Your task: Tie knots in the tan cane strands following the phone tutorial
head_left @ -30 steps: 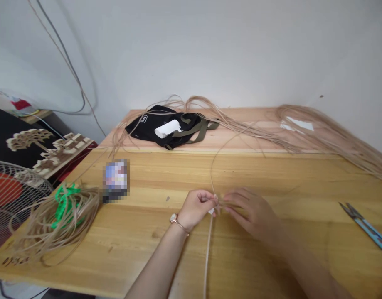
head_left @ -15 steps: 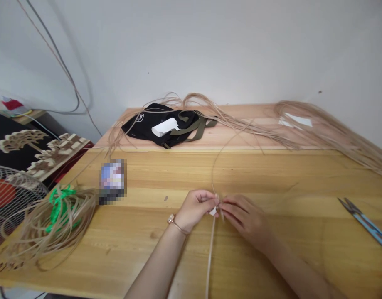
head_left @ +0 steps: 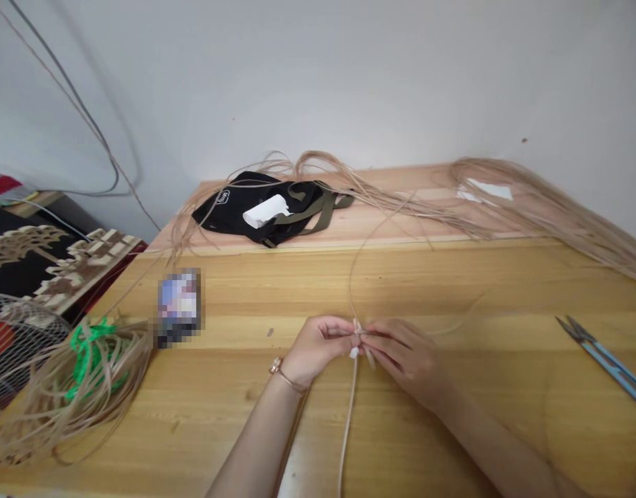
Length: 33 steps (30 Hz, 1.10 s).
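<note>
My left hand [head_left: 318,346] and my right hand [head_left: 403,353] meet at the middle of the wooden table [head_left: 452,387], fingertips pinched together on thin tan rattan strips [head_left: 349,408]. One strip runs from the pinch toward me. Another arcs away from the pinch to the long bundle of strips [head_left: 530,200] at the back. A small white bit shows at the pinch point. A thin bracelet sits on my left wrist.
A coil of tan strips tied with green string [head_left: 84,373] lies at the left edge. A blurred small object [head_left: 178,308] stands left of my hands. A black bag [head_left: 266,207] lies at the back, blue scissors [head_left: 605,360] at the right. A fan [head_left: 6,332] stands off the table's left.
My hands have stayed pinched together on the strips, and my right fingers have closed in on the pinch point. The camera has shifted slightly right and up.
</note>
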Motion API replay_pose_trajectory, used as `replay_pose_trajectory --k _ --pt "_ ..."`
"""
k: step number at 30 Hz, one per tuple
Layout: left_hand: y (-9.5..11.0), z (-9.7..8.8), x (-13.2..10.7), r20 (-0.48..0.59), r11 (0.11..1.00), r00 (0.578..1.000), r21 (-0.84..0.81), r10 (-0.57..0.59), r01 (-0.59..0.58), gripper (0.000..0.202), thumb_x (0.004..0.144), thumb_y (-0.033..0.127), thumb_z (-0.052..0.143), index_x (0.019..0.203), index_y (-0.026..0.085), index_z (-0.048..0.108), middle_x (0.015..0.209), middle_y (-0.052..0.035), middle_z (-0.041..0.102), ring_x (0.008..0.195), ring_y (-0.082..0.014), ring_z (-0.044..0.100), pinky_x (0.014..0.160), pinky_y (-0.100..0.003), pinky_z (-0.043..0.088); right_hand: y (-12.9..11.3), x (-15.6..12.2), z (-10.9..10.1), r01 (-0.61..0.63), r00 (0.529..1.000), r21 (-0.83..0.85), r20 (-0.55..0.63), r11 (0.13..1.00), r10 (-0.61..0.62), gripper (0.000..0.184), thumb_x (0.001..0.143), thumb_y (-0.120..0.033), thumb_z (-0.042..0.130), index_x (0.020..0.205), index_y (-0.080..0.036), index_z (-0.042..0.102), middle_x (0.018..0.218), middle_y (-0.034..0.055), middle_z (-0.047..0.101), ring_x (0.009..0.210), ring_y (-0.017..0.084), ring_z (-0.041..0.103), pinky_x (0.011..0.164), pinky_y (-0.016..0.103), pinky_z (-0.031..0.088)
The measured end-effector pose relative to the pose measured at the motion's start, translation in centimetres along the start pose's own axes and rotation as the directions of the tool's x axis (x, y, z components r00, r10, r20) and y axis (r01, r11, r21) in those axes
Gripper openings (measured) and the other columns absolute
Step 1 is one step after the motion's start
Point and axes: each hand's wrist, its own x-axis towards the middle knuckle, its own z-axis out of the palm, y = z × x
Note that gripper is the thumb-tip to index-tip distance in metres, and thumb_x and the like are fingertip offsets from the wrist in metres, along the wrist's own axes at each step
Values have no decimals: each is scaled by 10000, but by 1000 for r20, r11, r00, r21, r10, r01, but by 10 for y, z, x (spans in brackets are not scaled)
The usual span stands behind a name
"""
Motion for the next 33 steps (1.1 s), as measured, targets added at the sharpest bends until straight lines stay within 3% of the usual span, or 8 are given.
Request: replay_pose_trajectory --k 6,17,22,25,27,30,33 --pt "0 1 0 6 1000 1000 -10 9 -9 185 572 202 715 689 80 641 617 -43 649 569 -101 579 576 -199 428 0 -2 -2 -16 1000 18 24 1000 15 134 801 -146 510 877 -167 619 841 65 628 787 145 574 700 282 480" --pt "-3 3 3 -48 999 999 -49 0 -3 269 482 251 760 652 80 641 623 -46 631 538 -105 563 577 -221 426 5 0 0 66 998 -9 7 998 -66 163 822 -131 450 913 -169 580 847 78 625 779 159 587 672 289 500" --pt "-4 3 4 -65 999 998 -31 24 -26 254 501 257 748 648 82 636 625 -43 629 532 -101 563 567 -213 419 5 -5 3 -5 997 27 76 1000 2 243 771 -82 461 965 -194 556 919 70 604 835 159 567 729 296 467" --pt "-6 3 5 -76 999 996 -5 45 -46 249 511 262 741 649 87 628 627 -35 627 525 -96 556 569 -215 418 0 -1 1 -128 983 93 140 987 114 208 785 -109 424 908 -202 565 906 60 604 819 150 570 703 277 461" --pt "-7 2 5 -80 998 995 26 64 -62 251 523 265 734 663 87 627 619 -33 625 523 -95 551 573 -217 418 -4 6 -1 -291 941 114 215 950 262 164 806 -162 407 816 -202 566 815 43 617 744 145 581 653 267 462" --pt "-8 1 6 -71 994 993 69 94 -90 248 543 271 721 684 90 626 601 -32 623 530 -99 548 580 -220 417 -5 18 -3 -568 794 149 357 810 492 95 777 -242 474 805 -197 552 746 24 635 681 146 595 617 257 468" --pt "-9 1 7 -53 989 991 94 122 -117 240 552 280 714 680 97 625 600 -32 623 537 -104 543 585 -224 417 -4 29 -3 -707 673 197 483 679 560 161 710 -271 559 841 -181 584 786 40 662 701 162 606 620 255 468"
